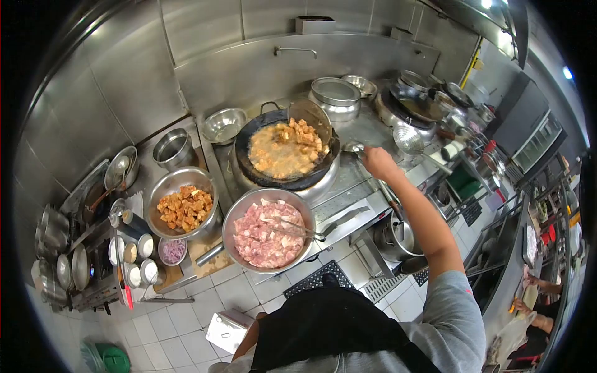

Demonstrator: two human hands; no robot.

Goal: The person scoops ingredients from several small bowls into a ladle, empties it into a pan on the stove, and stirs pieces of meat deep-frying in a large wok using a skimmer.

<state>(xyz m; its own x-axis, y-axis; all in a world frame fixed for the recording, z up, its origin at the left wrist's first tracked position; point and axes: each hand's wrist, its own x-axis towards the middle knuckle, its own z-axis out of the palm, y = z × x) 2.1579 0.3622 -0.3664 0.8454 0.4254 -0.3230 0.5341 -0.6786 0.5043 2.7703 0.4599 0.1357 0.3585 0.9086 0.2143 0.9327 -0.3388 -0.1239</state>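
Note:
My right hand (379, 163) reaches out over the steel stove top, its fingers closed at the upper handle of a metal ladle (353, 147); the grip itself is partly hidden. Just left of it, a dark wok (244, 156) holds bubbling oil with browned chunks (280, 152) in it. A wire strainer (317, 115) leans in the wok's right side, with chunks heaped against it. Closer to me is a steel pan (309, 253) of raw pink meat pieces (267, 233), with tongs (301, 230) resting on them. My left hand is out of sight; a bit of that arm shows beside the apron.
A steel bowl (211, 214) of orange-brown fried chunks stands left of the raw meat. Small tubs of white powder (149, 271) and a bowl of sliced onion (173, 251) sit below it. A perforated skimmer (408, 140) lies right. A co-worker's hands (522, 306) show far right.

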